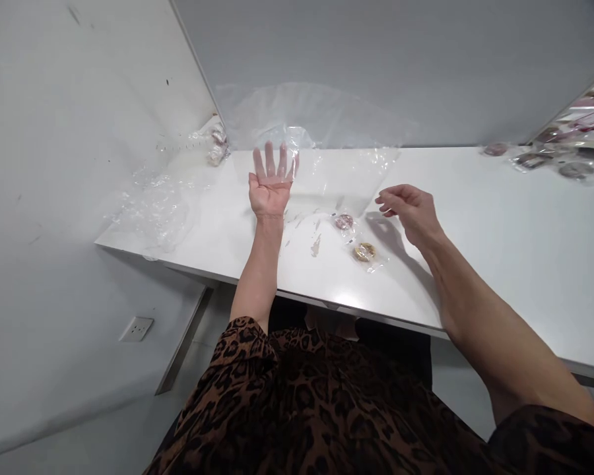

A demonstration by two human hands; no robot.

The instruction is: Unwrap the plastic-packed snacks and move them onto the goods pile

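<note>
My left hand lies palm up on the white table, fingers spread, its fingertips under or against the edge of a large clear plastic bag that leans against the back wall. My right hand hovers over the table with fingers loosely curled, holding nothing, just right of the bag's corner. Between the hands lie two small wrapped items: a pinkish one and a golden ring-shaped one.
Crumpled clear plastic sits at the table's left end, with small wrapped packets in the back left corner. More packaged items lie at the far right. A wall socket is low on the left wall.
</note>
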